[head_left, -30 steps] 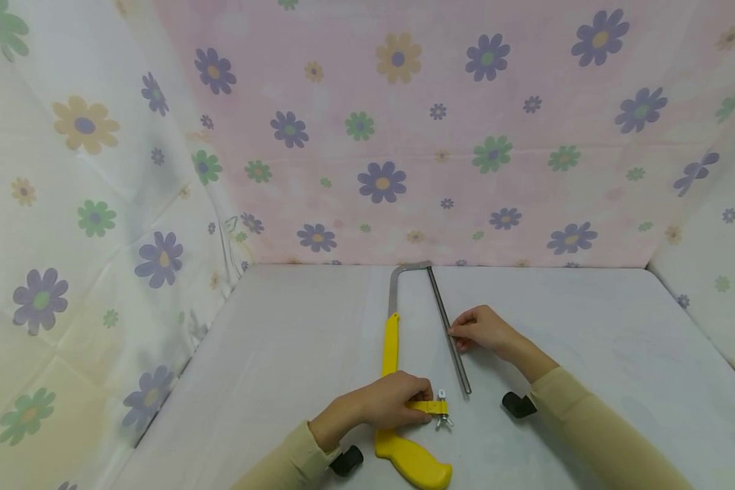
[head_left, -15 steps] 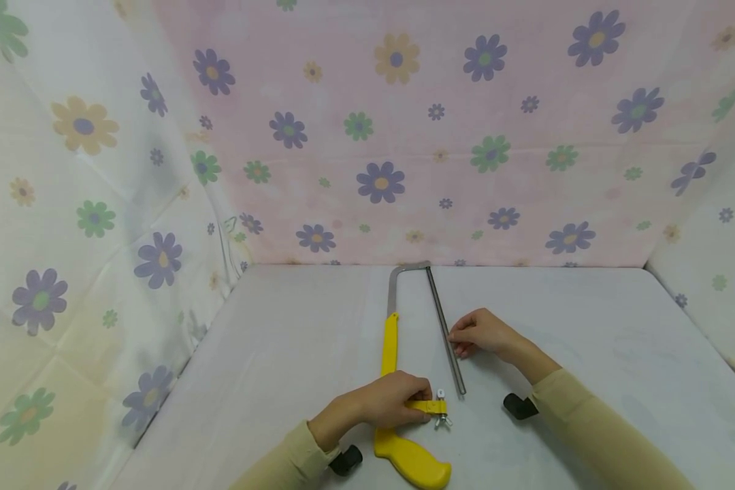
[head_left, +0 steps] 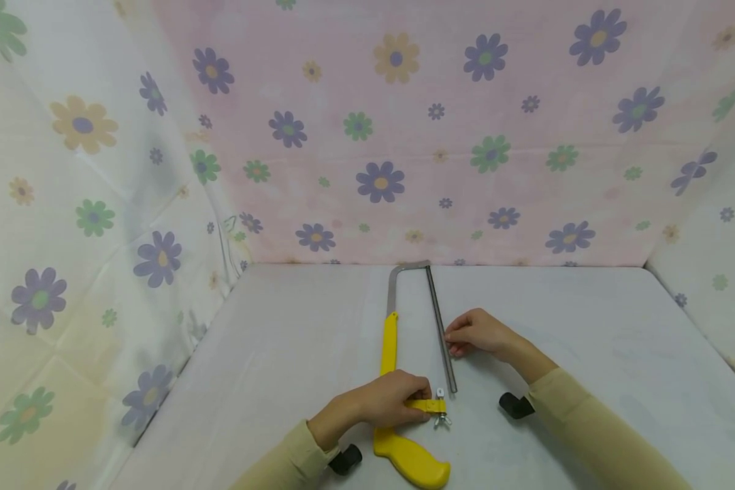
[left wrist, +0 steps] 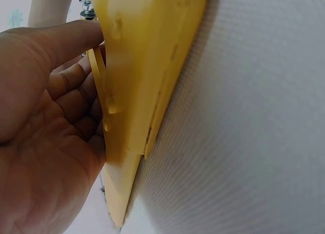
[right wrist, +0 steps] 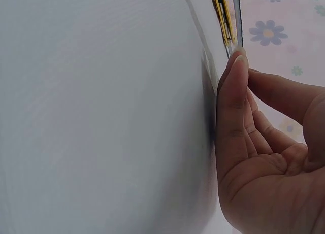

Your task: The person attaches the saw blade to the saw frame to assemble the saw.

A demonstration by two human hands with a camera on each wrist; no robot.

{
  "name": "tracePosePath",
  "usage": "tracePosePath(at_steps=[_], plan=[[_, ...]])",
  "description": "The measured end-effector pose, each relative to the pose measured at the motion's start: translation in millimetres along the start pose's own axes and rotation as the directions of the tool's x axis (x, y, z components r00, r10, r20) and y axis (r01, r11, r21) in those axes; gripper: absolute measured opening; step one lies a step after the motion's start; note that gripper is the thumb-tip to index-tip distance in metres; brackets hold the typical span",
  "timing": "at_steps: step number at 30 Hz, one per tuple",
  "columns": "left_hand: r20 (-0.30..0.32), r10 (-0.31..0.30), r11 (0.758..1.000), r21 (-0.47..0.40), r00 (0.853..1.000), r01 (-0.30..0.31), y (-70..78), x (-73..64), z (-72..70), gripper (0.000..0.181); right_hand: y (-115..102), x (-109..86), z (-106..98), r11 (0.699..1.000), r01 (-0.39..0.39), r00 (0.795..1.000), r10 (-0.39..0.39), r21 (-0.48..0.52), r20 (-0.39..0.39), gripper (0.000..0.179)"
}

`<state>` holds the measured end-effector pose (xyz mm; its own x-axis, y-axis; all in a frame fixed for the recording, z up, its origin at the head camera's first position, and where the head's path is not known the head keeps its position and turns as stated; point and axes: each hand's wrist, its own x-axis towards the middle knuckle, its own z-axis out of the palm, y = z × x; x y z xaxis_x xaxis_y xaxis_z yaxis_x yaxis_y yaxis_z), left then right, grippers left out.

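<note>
A hacksaw with a yellow frame (head_left: 389,344) and a curved yellow handle (head_left: 418,464) lies on the white table. My left hand (head_left: 384,400) grips the frame just above the handle, beside a short yellow arm (head_left: 427,405) carrying a metal pin and a wing nut (head_left: 443,421). The dark saw blade (head_left: 439,313) meets the grey frame tip at its far end. Its near end stands a little right of the pin, apart from it. My right hand (head_left: 480,331) pinches the blade between thumb and fingertips. In the right wrist view, the blade's toothed edge (right wrist: 238,21) shows above those fingertips.
A white-covered table (head_left: 588,327) lies under everything. Pink floral cloth (head_left: 404,136) hangs at the back, and pale floral cloth covers both sides. A black wrist device sits at each cuff (head_left: 346,460).
The blade's near end has swung left toward the pin on the short arm, with my right hand shifting slightly left. My left hand and the frame have stayed nearly still.
</note>
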<state>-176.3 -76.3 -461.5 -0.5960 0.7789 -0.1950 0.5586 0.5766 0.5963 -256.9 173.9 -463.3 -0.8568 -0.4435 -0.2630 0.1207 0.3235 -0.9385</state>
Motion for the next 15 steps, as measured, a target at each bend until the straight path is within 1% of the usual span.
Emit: tracePosePath(at_steps=[6,15], plan=[[-0.003,0.003,1.0,0.002,1.0,-0.003,-0.9,0.3,0.5,0.013,-1.7,1.5,2.0,1.0,0.011,1.0,-0.011,0.022,0.013,0.025],[0.006,0.001,1.0,-0.011,1.0,-0.001,-3.6,0.5,2.3,0.013,-2.3,4.7,6.4,0.999,-0.01,1.0,0.009,0.041,0.012,0.023]])
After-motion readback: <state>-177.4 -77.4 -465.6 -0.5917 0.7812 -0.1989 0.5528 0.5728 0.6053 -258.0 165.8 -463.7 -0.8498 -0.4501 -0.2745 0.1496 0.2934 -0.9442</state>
